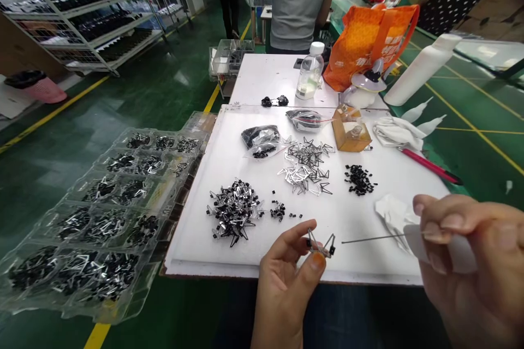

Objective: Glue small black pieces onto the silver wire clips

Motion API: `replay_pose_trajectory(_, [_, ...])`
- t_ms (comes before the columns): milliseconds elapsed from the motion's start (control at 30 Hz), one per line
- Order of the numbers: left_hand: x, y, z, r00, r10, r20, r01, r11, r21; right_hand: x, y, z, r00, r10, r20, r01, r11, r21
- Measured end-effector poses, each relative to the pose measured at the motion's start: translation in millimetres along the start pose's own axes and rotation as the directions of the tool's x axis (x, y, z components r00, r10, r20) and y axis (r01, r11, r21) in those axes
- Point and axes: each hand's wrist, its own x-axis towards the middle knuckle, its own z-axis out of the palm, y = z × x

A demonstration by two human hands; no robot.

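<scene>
My left hand (289, 275) pinches a small bent metal wire bracket (321, 244) with black tips between thumb and finger, above the table's front edge. My right hand (466, 240) is closed on a thin dark rod (376, 239) that points left. The rod's tip is just right of the bracket, apparently apart from it. Something whitish and translucent (420, 242) shows at the right fingers; its shape is partly hidden. Beyond the left hand lie a heap of black-tipped brackets (235, 207), a pile of bare wire brackets (307, 166) and small black pieces (359, 180).
A clear compartment tray (158, 237) full of brackets stands left of the white table (196, 245). Farther back are plastic bags (262, 136), an amber box (352, 133), a pink-handled cutter (429, 166), crumpled tissue (391, 212), a bottle (310, 73) and an orange bag (360, 43). A person (301, 5) is ahead.
</scene>
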Motion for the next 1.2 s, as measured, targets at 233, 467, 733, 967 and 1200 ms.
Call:
replay_pose_trajectory(233, [-1, -3, 0.5, 0.998, 0.063, 0.000, -0.063, 0.998, 0.017, -4, 11, -10, 0.996, 0.085, 0.022, -0.084, 0.995, -0.051])
replay_pose_trajectory(467, [1, -2, -0.4, 0.999, 0.042, 0.009, -0.042, 0.999, -0.012, 1, 9, -2, 1.000, 0.000, -0.027, 0.000, 1.000, -0.004])
replay_pose_trajectory(733, [0, 6, -1.9, 0.932, -0.332, 0.147, 0.363, 0.871, -0.331, 127, 66, -1, 0.912, -0.411, -0.023, 0.352, 0.808, -0.472])
replay_pose_trajectory(967, [-9, 3, 1.1, 0.858, -0.461, 0.226, 0.512, 0.747, -0.424, 176, 81, 15, 0.962, -0.169, 0.216, 0.265, 0.777, -0.571])
replay_pose_trajectory(1200, [-10, 6, 1.8, 0.856, -0.460, 0.236, 0.517, 0.746, -0.420, 133, 83, 13, 0.973, -0.058, 0.225, 0.151, 0.893, -0.424])
